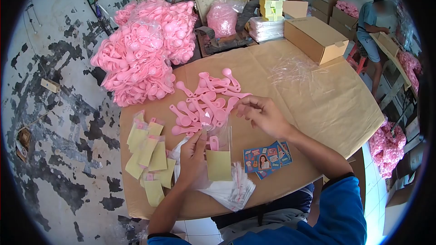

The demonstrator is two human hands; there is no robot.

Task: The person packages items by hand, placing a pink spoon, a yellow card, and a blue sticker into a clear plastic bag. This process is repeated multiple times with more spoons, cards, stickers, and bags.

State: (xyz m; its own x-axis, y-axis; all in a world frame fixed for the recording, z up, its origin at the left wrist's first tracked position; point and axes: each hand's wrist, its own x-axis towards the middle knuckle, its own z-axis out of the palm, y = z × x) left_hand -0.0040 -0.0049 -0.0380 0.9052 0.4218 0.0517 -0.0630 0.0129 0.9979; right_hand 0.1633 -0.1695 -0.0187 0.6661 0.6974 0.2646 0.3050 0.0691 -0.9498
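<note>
My left hand [194, 153] is closed on the upper left edge of a clear plastic bag [226, 140]. Inside the bag a yellow card [219, 165] shows, with a pink spoon handle [214, 143] above it. My right hand [259, 114] is raised just right of a pile of pink measuring spoons [206, 104]; its fingers are curled together, and I cannot make out what is between them. Below the left hand lies a stack of flat clear bags [240, 188]. Blue printed cards [268, 159] lie under my right forearm.
Several packed bags with yellow cards [156, 159] lie at the left. Large sacks of pink spoons [141, 47] stand behind the table [336, 104]. Clear plastic strips [295, 72] and a cardboard box [315, 38] are at the back right. Another person [370, 29] sits at a bench beyond.
</note>
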